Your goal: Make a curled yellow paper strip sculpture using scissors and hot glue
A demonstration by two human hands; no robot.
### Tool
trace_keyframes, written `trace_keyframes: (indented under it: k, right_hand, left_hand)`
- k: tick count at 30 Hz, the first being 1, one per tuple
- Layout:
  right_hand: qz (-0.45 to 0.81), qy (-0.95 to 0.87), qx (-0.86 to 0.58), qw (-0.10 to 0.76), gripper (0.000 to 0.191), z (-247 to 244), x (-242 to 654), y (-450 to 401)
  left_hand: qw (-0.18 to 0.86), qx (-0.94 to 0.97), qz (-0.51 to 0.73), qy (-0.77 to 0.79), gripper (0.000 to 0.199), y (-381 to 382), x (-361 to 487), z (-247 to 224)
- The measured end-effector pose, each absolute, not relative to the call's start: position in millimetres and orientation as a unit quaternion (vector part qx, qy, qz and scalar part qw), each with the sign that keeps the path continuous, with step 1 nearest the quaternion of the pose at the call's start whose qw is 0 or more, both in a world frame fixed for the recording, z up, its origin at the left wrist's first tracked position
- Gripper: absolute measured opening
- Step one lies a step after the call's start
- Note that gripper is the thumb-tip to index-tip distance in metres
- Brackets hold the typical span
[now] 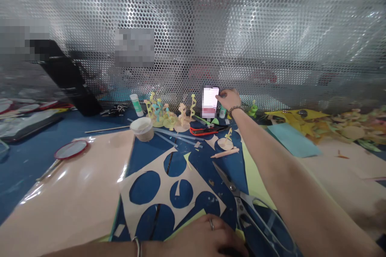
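Observation:
My right hand [230, 98] reaches to the back of the table, its fingers bent together at the right edge of a lit phone [213, 98] that stands upright against the metal mesh. At the bottom edge lies my left hand [208, 235], wearing a ring, its fingers curled downward; what they hold, if anything, is hidden. Yellow-green paper [193, 220] shows beside that hand. Just ahead of it is a pale sheet [164, 182] with several round holes cut out. Large metal scissors [237, 196] rest on the blue table under my right forearm.
Small paper spiral figures [157, 110] stand near the mesh wall [181, 28]. Around them are a white tub [141, 129], a glue stick [136, 105] and a red-handled tool [203, 131]. Wrapped pale sheets [75, 192] lie left; blue paper [294, 140] and more cut pieces lie right.

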State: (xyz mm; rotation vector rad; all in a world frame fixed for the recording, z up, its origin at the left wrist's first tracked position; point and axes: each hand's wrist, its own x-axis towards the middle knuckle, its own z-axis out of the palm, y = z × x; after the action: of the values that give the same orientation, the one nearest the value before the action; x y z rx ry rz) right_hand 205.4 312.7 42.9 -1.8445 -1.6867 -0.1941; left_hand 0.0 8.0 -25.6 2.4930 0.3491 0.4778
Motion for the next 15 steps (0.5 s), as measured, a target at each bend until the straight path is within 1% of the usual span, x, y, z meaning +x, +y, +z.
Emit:
trace_keyframes:
  k: [6,12,15]
  right_hand:
    - [-0.077,-0.642,-0.697,0.309,0.03,42.0,206.3,312.0]
    - [-0.085,-0.648,-0.695,0.3,0.029,40.6,208.2,309.3]
    - [-0.088,-0.651,-0.694,0.293,0.029,40.1,208.8,308.4]
  left_hand:
    - [0.274,0.939,0.17,0.119,0.018,7.2,-1.1,-26.1]
    - [0.296,0.93,0.167,0.137,0.024,7.1,-2.9,-30.6]
    - [0.296,0.931,0.169,0.134,0.022,6.4,-3.4,-32.8]
